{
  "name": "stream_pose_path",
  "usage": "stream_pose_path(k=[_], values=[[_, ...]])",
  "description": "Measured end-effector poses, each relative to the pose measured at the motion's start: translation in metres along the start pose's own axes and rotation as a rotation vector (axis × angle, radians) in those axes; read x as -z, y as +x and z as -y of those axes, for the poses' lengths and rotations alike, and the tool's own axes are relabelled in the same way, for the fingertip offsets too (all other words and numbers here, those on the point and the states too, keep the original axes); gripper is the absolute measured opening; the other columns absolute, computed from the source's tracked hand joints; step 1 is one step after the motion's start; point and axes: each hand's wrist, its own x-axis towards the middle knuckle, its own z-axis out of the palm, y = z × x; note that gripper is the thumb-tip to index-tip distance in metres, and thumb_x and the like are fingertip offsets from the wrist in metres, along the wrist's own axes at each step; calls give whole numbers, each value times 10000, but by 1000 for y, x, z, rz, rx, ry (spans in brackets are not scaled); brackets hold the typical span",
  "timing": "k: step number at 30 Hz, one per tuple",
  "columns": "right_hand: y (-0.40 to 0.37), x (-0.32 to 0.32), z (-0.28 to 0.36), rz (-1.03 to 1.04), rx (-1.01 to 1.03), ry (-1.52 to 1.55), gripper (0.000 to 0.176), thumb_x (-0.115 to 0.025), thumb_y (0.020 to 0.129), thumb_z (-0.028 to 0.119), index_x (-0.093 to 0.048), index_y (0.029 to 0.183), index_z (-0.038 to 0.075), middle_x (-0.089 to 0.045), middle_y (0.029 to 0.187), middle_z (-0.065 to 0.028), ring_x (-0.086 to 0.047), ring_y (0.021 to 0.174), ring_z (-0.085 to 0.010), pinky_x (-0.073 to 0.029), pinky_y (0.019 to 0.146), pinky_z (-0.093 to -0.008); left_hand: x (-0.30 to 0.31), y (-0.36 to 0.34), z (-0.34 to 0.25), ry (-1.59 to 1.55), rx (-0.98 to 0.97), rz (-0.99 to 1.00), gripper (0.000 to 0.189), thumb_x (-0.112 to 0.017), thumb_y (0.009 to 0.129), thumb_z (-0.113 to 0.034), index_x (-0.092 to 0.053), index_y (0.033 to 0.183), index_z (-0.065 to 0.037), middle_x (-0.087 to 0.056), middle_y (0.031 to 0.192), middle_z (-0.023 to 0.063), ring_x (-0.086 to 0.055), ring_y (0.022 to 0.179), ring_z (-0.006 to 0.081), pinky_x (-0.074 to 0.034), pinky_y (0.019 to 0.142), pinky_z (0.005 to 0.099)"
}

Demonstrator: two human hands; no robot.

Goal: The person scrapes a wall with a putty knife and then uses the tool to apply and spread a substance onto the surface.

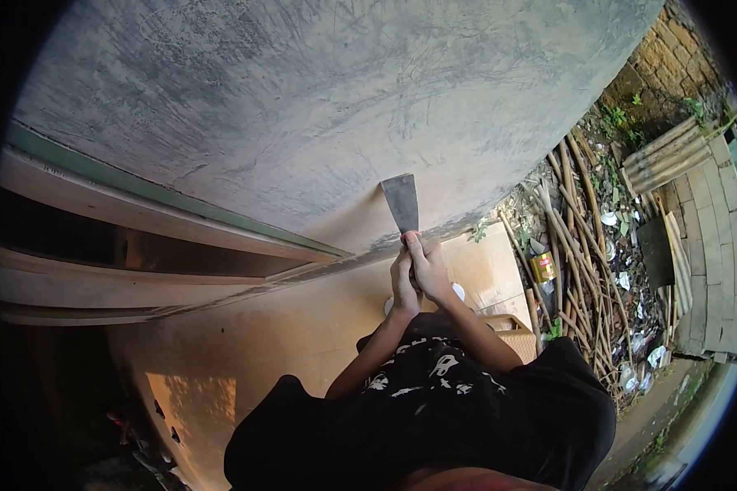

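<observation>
Both my hands are clasped around the handle of a wide metal scraper (401, 202). My left hand (402, 288) sits lower on the handle, and my right hand (428, 266) wraps it just under the blade. The grey blade points away from me and its edge rests against a rough grey plastered wall (303, 98). My forearms reach out from a black shirt with white print (434, 376), which fills the bottom of the view.
A wooden frame with a green strip (139, 237) runs along the left of the wall, above a tan surface (254, 352). To the right lie bamboo poles (573, 245), a yellow can (542, 267), litter, corrugated sheets (671, 151), stacked concrete slabs (716, 245) and a woven box (512, 331).
</observation>
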Motion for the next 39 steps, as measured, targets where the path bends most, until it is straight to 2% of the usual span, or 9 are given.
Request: stream_pose_path(k=[7,9,10,15,17,19,22,31,39], values=[[4,1,8,59,36,83,443,-453,980,331,-550,739,-28,-457,570,-13,-397,532,-90,-350,499,-277,-17,1,-29,-63,54,225,436,-349,973,-347,-393,1294,-56,-563,1135,118,-604,962,193,-501,804,287],[5,2,8,60,43,65,442,-451,982,333,-552,736,-20,-446,568,-3,-385,526,-87,-343,495,-270,-18,6,-19,-108,46,-45,289,-503,909,-351,-587,1062,-121,-620,862,-10,-604,774,109,-497,640,234],[5,2,9,71,30,66,442,-451,982,335,-549,733,-17,-441,568,1,-379,531,-84,-341,504,-265,-17,7,-18,-108,44,-43,289,-503,909,-351,-587,1062,-121,-620,862,-10,-604,774,109,-497,640,234],[1,4,11,98,-2,38,429,-452,982,330,-565,755,-15,-441,569,7,-376,560,-81,-344,547,-259,-11,9,-22,-60,66,207,453,-339,956,-440,-368,1269,-115,-523,1174,210,-599,956,348,-539,765,479],[2,4,17,60,91,7,415,-454,982,320,-587,777,-15,-449,555,3,-380,560,-86,-347,559,-268,-6,10,-17,-84,36,194,429,-339,977,-370,-396,1263,-56,-563,1160,168,-620,954,236,-518,803,327],[8,4,19,30,228,-95,404,-454,982,309,-600,793,-17,-466,550,-4,-393,542,-93,-354,548,-273,-11,9,-17,-33,32,95,434,-344,979,-377,-402,1261,-52,-566,1150,142,-615,956,203,-511,807,295],[2,7,24,80,59,-37,382,-462,979,291,-606,801,-15,-466,540,-15,-436,534,-89,-368,533,-262,-12,5,-19,-33,57,113,444,-349,981,-375,-411,1265,-39,-577,1120,120,-611,961,189,-504,815,279],[4,7,23,52,59,-39,426,-474,973,297,-590,739,-39,-459,507,-32,-412,468,-95,-361,471,-278,-14,8,-10,-37,30,-11,426,-345,990,-351,-469,1242,-30,-582,1014,61,-581,882,121,-480,764,254],[2,10,27,72,-13,-23,484,-476,970,318,-530,645,-36,-472,485,-36,-430,438,-76,-350,429,-268,-4,8,-7,40,9,32,419,-360,985,-362,-483,1240,-52,-572,967,16,-549,817,63,-452,696,193]])
